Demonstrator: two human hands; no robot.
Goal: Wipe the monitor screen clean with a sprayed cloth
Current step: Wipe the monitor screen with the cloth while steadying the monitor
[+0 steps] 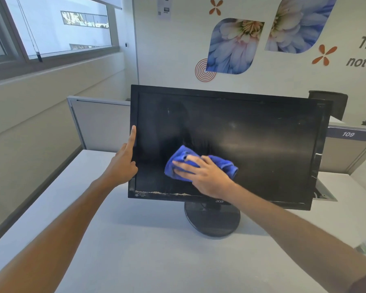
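Head view: the right hand (201, 174) lies flat with fingers spread and fairly straight on a crumpled blue microfibre cloth (199, 163), pressing it against the lower middle of the dark screen of a black flat-panel monitor (251, 144). The fingertips point left, and folds of the cloth bulge out above and to the right of the knuckles. The left hand (124, 163) grips the monitor's left bezel: the index finger is stretched upward along the front edge of the frame, while the other fingers curl round toward the back, out of sight. Both bare forearms reach in from the bottom corners of the picture. The screen is switched off and shows faint streaks and smears, darker on the left part above the cloth, with a pale crusty line of residue along the bottom edge of the glass. The monitor is turned slightly, its right side farther away, and stands on a round black base (212, 218) on a pale grey worktop (146, 250). Behind the worktop runs a low grey cubicle partition (99, 121); a blue label reading 109 (349, 134) sits on a partition at the right. The white wall (173, 49) beyond carries large blue-and-white flower decals and orange motifs, and a window (51, 26) fills the upper left.
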